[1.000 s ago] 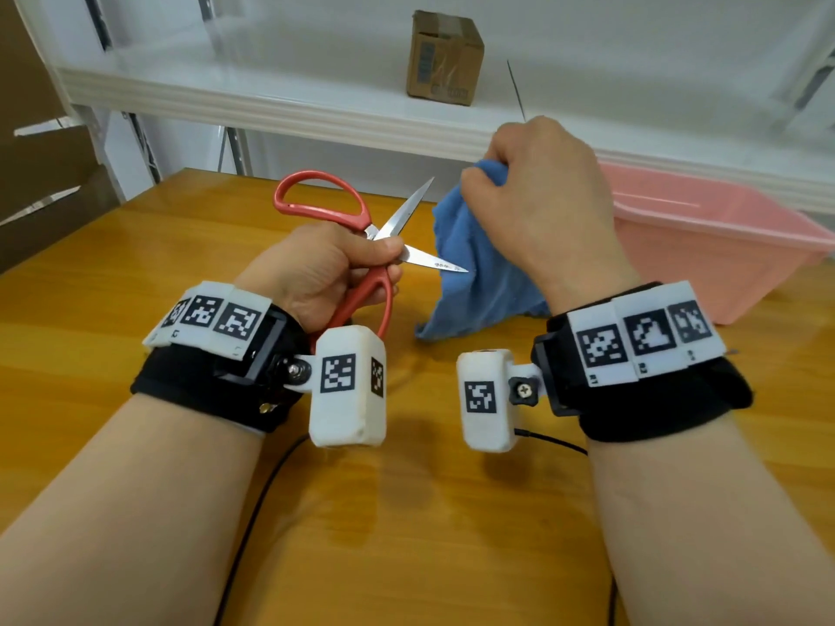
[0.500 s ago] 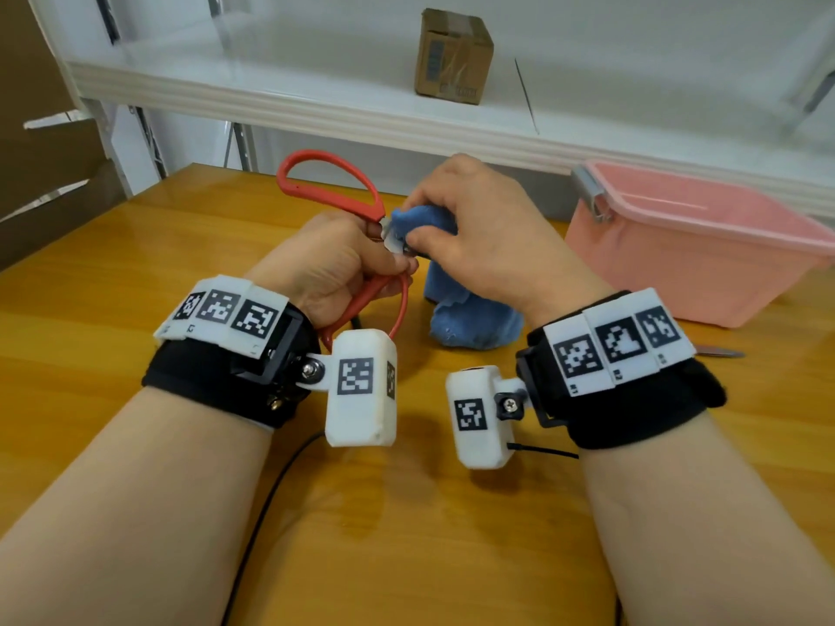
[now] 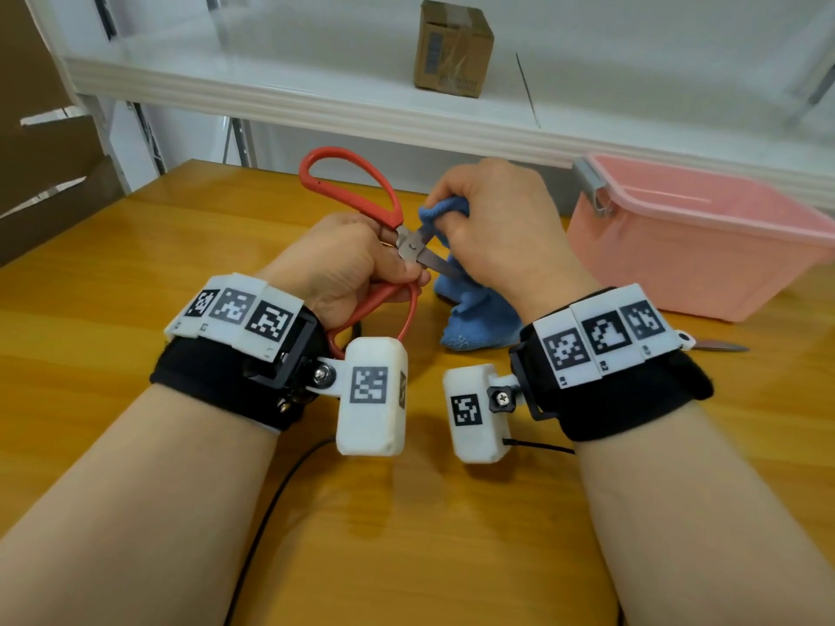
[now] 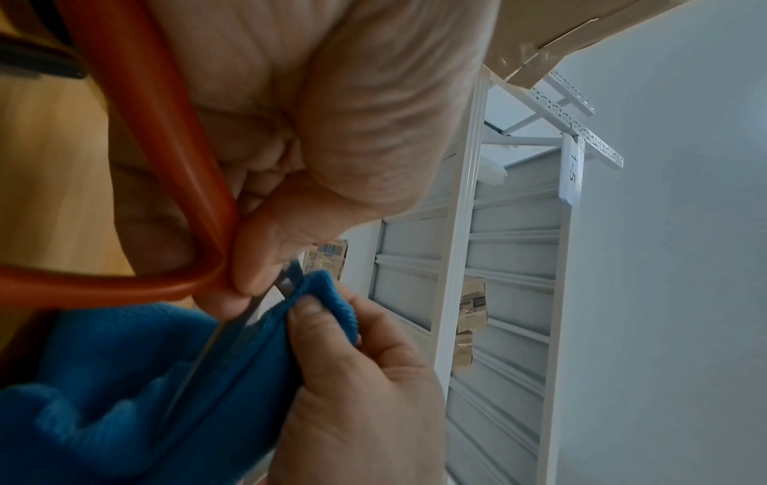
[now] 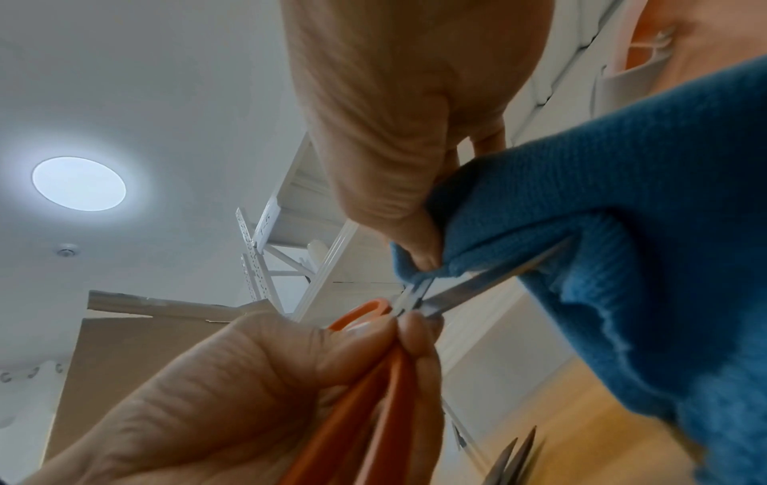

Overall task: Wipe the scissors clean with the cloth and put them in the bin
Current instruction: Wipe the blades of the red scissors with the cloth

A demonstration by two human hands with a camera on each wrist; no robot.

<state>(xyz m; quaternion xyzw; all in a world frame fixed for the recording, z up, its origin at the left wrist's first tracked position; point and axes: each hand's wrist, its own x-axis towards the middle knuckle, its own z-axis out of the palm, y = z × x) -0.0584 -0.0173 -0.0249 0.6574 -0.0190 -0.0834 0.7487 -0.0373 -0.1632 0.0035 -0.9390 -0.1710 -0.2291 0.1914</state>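
Pinching the blue cloth [image 4: 124, 377] between thumb and fingers, my right hand [image 3: 501, 228] has its fingertips [image 4: 309, 310] folded over one blade right up by the pivot, so those fingers are clamped together on fabric with steel inside the fold. My left hand [image 3: 343, 264] is curled tight around the red handles of the scissors [image 3: 409, 248], thumb and forefinger pressed near the screw, one loop sticking up past the knuckles and the other hanging below the palm. From the right wrist view I can see the blades are parted, one buried in the cloth and the other running bare beneath it. Handling call from here: the scissors look rigid and fairly light, the plastic loops give a sure hold, and that is where I'd keep hold; the blades are smooth, probably slippery, and edged, so I want cloth between skin and metal at all times. The cloth is soft and limp, most of it drooping onto the wooden table [image 3: 135, 273], so only the gathered bit does any work. Both hands are above the table, near its far edge. The pink bin [image 3: 705, 259] stands open off to the right, well apart from the scissors. Another metal tip [image 3: 723, 347] pokes out just past my right wristband; I can't tell what it belongs to.
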